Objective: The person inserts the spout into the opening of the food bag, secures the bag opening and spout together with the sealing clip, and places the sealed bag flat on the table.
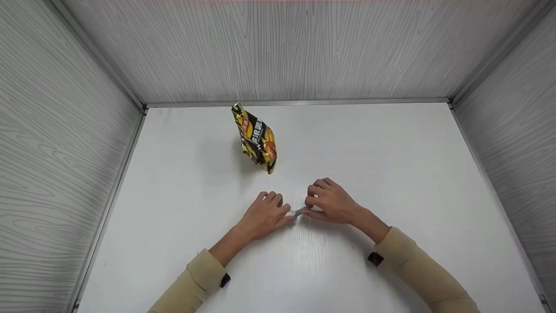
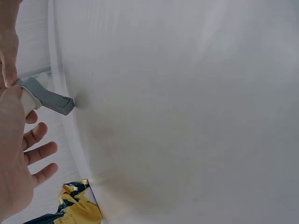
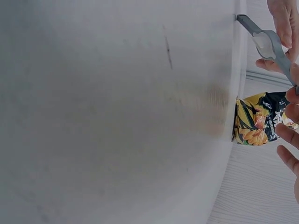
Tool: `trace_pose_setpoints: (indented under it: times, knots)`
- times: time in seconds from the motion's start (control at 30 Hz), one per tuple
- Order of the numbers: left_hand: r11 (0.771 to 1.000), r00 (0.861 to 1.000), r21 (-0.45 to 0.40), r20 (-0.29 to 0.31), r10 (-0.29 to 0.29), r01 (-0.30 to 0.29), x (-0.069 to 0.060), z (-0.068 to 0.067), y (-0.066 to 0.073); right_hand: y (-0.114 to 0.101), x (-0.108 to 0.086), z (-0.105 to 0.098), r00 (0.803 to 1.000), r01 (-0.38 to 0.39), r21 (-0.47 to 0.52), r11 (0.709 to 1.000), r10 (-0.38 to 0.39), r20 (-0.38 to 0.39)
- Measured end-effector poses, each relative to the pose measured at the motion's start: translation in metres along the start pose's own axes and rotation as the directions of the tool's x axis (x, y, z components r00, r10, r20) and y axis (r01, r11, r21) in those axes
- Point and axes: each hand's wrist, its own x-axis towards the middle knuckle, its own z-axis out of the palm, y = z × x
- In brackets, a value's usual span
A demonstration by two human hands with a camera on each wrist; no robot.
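Tan sleeves (image 1: 428, 271), hands (image 1: 264, 216) (image 1: 333, 203) pinching grey tool (image 2: 55, 100); white tabletop (image 1: 182, 169), wood-grained walls (image 1: 282, 50).

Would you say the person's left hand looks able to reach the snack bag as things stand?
Probably yes: only bare tabletop separates the left hand from the snack bag, though that hand pinches the gray tool and may need to release it first.

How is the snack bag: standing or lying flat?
Standing: in the right wrist view, the bag rises from the white table, its bottom edge down.
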Motion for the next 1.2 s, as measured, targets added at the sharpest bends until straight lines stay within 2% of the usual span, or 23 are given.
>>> trace_pose_setpoints:
  times: [0.4,0.57,0.8,1.2]
  knots:
    - [1.0,1.0,-0.017,0.007,-0.001,0.001,-0.0006,-0.0003,0.0004,0.0002,-0.0001,0.0017,1.0,0.005,-0.02,1.0,-0.005,-0.006]
    - [0.999,1.0,-0.048,0.017,-0.004,0.004,-0.0007,0.0,-0.0002,0.0,-0.0002,0.0027,0.999,0.015,-0.028,0.999,-0.016,-0.036]
    - [0.998,1.0,-0.063,-0.022,0.001,-0.002,-0.0017,0.0016,-0.0012,-0.0009,-0.0009,0.0042,0.997,0.037,-0.076,0.996,-0.042,-0.059]
    - [0.997,1.0,-0.082,-0.02,0.003,-0.005,-0.0009,0.0014,-0.0026,-0.0006,0.0009,0.0052,0.994,0.048,-0.091,0.995,-0.057,-0.095]
